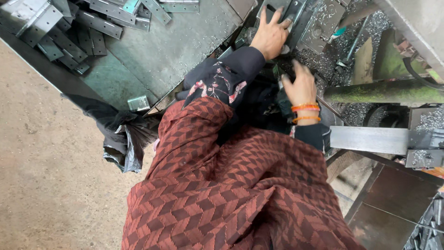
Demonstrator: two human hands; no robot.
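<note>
**Hands on dark metal plate at machine, swarf all round**

Pile of grey metal brackets (69,32) lay at ten o'clock on the green-grey counter (157,55). One small bracket (138,103) sat alone near the counter's lower edge, with a crumpled black plastic bag (122,134) on the floor below it.

Left hand (270,34), at twelve o'clock, lay flat with fingers spread over a dark metal plate (282,14); pressing rather than gripping, grip wide. Right hand (300,85), at one o'clock, orange bangles at the wrist, fingers part curled over dark machine parts; I could not tell whether its grip held anything.

Metal shavings (365,37) covered the bed at two o'clock, beside a green bar (384,92).

Judged: plate stiff, fairly heavy, edges probably sharp, possibly slick. Best taken by the long edges, clear of the swarf.
</note>
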